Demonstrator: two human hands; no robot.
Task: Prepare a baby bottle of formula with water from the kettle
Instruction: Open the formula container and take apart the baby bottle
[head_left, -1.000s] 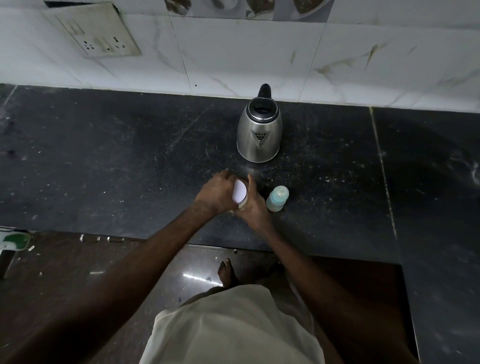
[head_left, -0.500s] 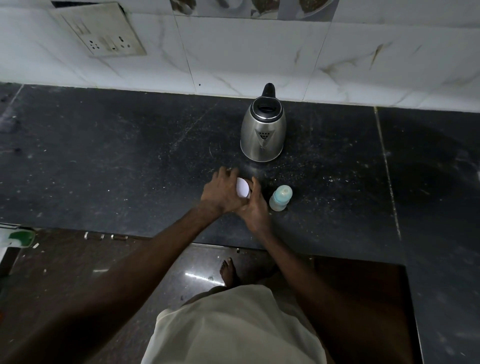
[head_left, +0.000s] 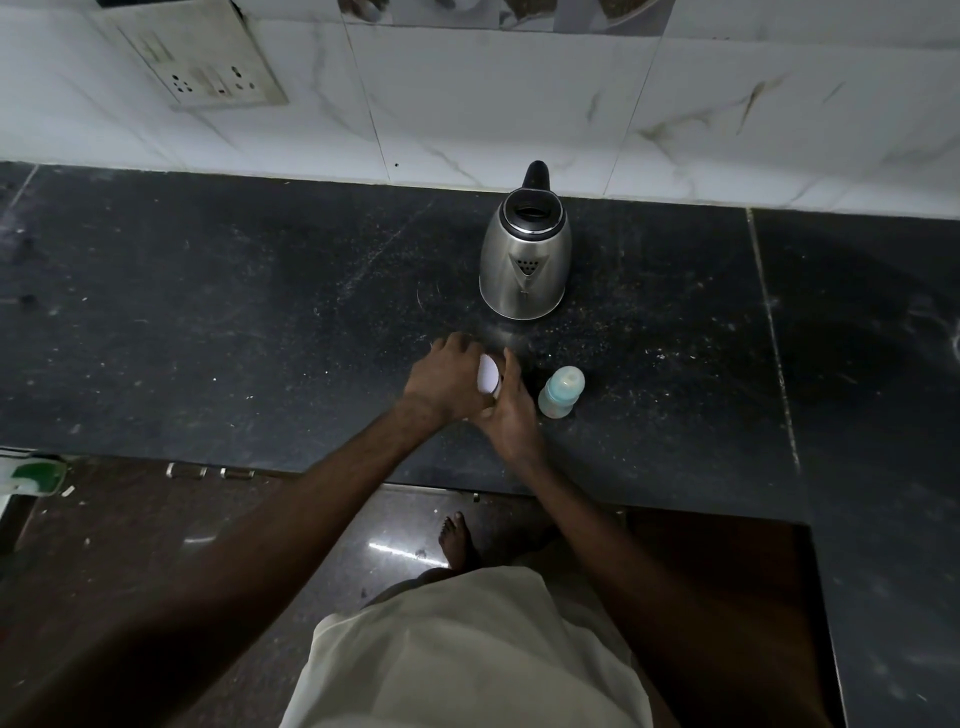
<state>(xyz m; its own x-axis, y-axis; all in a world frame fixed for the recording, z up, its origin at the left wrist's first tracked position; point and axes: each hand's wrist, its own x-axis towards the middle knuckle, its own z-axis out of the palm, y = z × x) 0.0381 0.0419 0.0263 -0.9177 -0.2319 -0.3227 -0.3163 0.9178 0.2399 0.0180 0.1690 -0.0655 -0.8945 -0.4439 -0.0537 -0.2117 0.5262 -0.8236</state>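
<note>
Head view, first voice: Where are the hands?
Second voice: Close together over a dark counter (head_left: 260, 338), both gripping a small white-topped container (head_left: 488, 375). The left hand (head_left: 447, 379) curls around its left side; the right hand (head_left: 511, 410) lays its thumb along the right side.
First voice: And the baby bottle (head_left: 560, 392)?
Second voice: Upright and capped on the counter, just right of the right hand, with a gap between them. A steel kettle (head_left: 524, 265) stands behind, nearer the tiled wall.

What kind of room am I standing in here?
Most likely a home kitchen: a dark stone countertop below a tiled wall with a socket panel, and a steel kettle on it.
</note>
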